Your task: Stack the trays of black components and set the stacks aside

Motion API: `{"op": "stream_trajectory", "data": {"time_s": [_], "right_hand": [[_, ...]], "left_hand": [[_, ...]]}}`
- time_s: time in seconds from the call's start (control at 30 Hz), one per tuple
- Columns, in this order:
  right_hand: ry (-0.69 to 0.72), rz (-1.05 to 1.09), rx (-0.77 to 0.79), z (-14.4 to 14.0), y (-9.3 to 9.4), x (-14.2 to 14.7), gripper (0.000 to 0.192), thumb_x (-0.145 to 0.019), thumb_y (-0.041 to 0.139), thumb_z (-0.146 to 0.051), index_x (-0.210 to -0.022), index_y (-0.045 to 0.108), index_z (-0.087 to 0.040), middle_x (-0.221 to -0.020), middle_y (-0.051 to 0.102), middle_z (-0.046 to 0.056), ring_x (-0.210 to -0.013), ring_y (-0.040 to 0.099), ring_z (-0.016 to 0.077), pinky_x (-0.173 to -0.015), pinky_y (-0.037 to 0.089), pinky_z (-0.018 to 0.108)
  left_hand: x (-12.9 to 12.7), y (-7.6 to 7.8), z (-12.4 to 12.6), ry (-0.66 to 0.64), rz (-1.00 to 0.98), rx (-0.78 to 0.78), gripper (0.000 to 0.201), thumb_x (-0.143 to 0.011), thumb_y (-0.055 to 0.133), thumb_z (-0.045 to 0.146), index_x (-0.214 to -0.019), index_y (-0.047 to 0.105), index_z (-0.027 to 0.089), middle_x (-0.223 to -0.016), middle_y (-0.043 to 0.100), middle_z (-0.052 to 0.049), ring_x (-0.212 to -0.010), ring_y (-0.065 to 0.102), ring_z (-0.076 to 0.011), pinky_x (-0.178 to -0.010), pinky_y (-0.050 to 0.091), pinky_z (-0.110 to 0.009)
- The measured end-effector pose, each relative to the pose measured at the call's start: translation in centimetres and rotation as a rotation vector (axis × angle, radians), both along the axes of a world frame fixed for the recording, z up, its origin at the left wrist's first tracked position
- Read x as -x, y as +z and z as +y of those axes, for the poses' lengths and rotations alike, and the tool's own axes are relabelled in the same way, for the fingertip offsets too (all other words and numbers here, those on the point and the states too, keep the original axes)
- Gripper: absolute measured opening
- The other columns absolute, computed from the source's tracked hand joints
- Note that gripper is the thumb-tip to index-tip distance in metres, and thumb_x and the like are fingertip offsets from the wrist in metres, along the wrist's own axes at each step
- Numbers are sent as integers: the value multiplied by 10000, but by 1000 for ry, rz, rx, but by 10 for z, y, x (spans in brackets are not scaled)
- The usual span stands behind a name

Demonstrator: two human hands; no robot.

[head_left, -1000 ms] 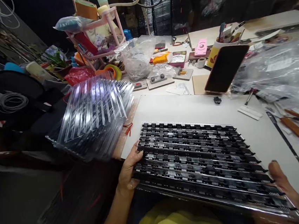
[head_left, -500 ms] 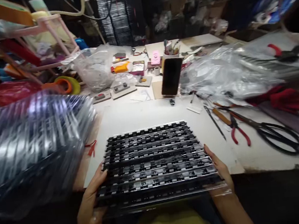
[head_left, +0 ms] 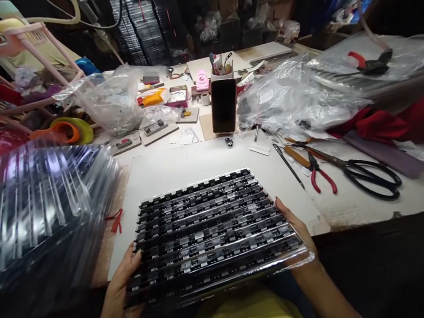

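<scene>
We hold the tray point(head_left: 211, 234) between both hands. Our left hand point(head_left: 117, 303) clasps its near-left corner at 7 o'clock, thumb lying over the top edge and fingers curled beneath. Our right hand point(head_left: 295, 228) grips the right short edge at 4 o'clock, thumb along the rim and fingers hidden under the tray, so both hands are closed on it. The tray's long axis runs from 8 o'clock to 3 o'clock, slightly raised toward the right, and its rows of dark components follow that same line. Its near long edge projects past the tabletop point(head_left: 370, 204) edge toward our body; the far half lies over the pale work mat point(head_left: 182, 164), but we cannot tell whether it rests on the mat or hangs just above it. Both hands are equally engaged; the left sits nearer to us, the right farther out.

At 9 o'clock from the left hand, just beside the tray, stands a stack of clear empty trays point(head_left: 40, 205). At 2 o'clock from the right hand, well apart, lie the red-handled pliers point(head_left: 320, 176) and black scissors point(head_left: 371, 173). At 12 o'clock, a phone point(head_left: 224, 106) stands upright beyond the mat.
</scene>
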State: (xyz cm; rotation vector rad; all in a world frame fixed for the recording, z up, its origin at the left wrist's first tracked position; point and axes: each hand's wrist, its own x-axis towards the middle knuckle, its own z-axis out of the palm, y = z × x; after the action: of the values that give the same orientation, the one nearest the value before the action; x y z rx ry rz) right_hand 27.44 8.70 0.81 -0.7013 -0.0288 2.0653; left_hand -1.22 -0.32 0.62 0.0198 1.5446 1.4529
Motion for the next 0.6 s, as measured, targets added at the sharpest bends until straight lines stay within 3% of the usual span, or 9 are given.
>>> {"op": "stream_trajectory", "data": {"time_s": [0.23,0.43,0.6], "right_hand": [[113,-121,-5,3,5,-3,311,-856,525,-405,-942,714,-175,-896,736,59,-947,668,243,-903,500,431],[111,-124,52,4,7,-3,296,-855,540,-396,-942,713,-173,-890,736,60,-967,661,239,-909,497,419],[137,-107,37,4,5,-3,320,-854,543,-421,-948,715,-168,-932,731,63,-996,649,239,-956,461,429]], "left_hand": [[-3,6,4,63,0,10,481,-816,519,44,-1248,561,252,-1170,661,29,-1228,476,-119,-1021,364,-187],[-3,7,3,12,-74,-55,483,-851,511,120,-1307,501,282,-1195,646,12,-1177,534,-175,-1013,417,-301],[2,1,3,38,-54,-61,514,-839,527,105,-1319,489,284,-1171,660,9,-1134,569,-169,-988,435,-255]]}}
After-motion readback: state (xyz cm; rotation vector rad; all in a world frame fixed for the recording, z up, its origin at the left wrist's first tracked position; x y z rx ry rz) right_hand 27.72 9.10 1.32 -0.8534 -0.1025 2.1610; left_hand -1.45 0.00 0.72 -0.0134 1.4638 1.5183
